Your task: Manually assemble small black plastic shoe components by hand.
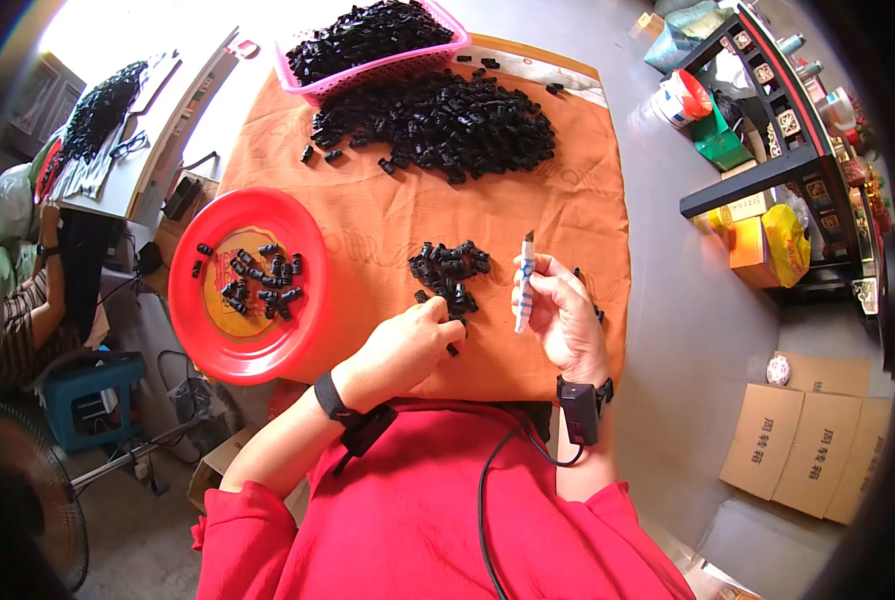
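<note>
knife (524, 290), blade up, is gripped by the fingers of the right hand (567, 318), right of frame centre; fingers of the left hand (405, 342) curl by the small black pile (449, 264) mid-frame, hold unclear. best to isolate one piece, blade angled away.

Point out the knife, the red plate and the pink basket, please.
Knife (525, 288), head view, on the handle.
Red plate (229, 363), head view, on the rim.
Pink basket (387, 67), head view, on the front wall.

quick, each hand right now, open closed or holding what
Left hand: curled at small black pieces; grip cannot be told.
Right hand: closed, holding a slim white-and-blue tool.
</note>
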The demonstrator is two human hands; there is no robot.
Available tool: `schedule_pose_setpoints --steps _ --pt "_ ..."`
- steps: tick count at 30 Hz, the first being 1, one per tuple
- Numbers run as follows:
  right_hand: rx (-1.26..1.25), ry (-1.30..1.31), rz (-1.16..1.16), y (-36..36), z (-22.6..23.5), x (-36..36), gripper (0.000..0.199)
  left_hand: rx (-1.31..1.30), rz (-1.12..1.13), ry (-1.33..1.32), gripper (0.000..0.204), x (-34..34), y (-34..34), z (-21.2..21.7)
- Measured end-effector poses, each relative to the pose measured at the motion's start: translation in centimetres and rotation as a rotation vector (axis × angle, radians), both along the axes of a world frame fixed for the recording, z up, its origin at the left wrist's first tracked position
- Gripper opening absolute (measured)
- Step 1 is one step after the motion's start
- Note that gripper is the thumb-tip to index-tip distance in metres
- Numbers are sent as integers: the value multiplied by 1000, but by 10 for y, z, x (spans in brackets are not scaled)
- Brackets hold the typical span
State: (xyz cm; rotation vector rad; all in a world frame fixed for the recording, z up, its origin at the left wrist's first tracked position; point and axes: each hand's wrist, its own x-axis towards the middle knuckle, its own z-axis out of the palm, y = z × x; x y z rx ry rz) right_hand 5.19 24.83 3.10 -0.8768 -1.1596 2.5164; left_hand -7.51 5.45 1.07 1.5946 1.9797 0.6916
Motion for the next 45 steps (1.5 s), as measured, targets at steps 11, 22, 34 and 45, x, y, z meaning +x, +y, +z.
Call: schedule_pose_setpoints --steps 11,22,34,45 --pt "4 62 39 -1 6 3 22 -48 197 -937 17 -20 4 40" --pt "295 -34 249 -27 36 8 22 220 261 -1774 22 -22 2 30" --pt "678 -78 263 -42 63 6 22 233 287 -1841 38 -12 -3 44" --pt "638 -92 289 -41 61 -4 20 179 329 -1762 19 -20 -1 54"
